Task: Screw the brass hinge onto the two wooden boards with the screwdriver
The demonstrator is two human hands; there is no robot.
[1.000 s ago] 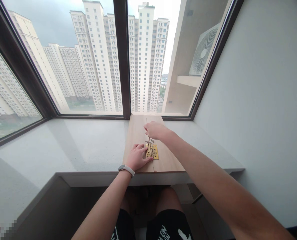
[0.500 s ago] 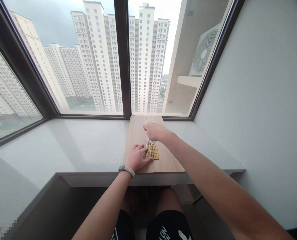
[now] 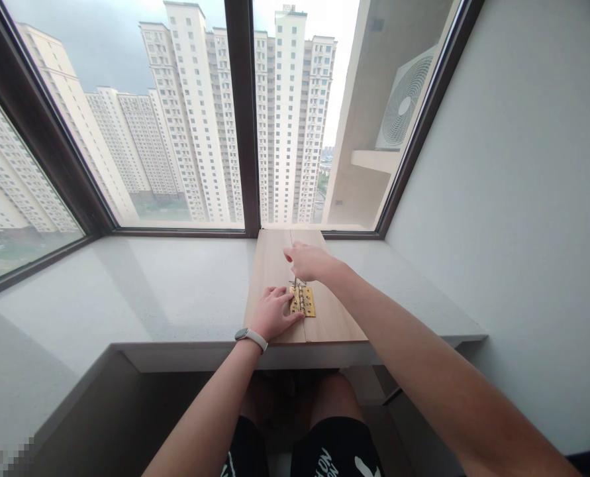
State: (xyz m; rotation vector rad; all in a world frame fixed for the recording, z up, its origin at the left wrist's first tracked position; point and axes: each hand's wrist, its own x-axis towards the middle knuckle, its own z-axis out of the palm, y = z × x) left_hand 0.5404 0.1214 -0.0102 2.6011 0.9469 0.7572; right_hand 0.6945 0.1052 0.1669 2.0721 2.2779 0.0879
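A brass-coloured butterfly hinge (image 3: 308,303) lies spread flat over the seam between two pale wooden boards (image 3: 332,324). My left hand (image 3: 275,314) rests on the left board with its fingers spread, the thumb and index fingertip on the hinge's left side. Above the hinge's far left corner, my right hand (image 3: 310,262) is closed around a screwdriver (image 3: 295,281). Only its thin shaft shows, pointing down at the hinge; the handle is hidden in my fist. Several small screws (image 3: 303,283) lie on the wood just beyond the hinge, partly under my right hand.
The boards lie on a white stone countertop (image 3: 185,291) that runs along dark-framed windows (image 3: 251,132). A white wall (image 3: 533,199) stands to the right. My knees (image 3: 337,397) are below the counter's front edge.
Hardly anything differs. My right hand keeps its grip over the hinge with a very slight shift, and my left hand stays in place.
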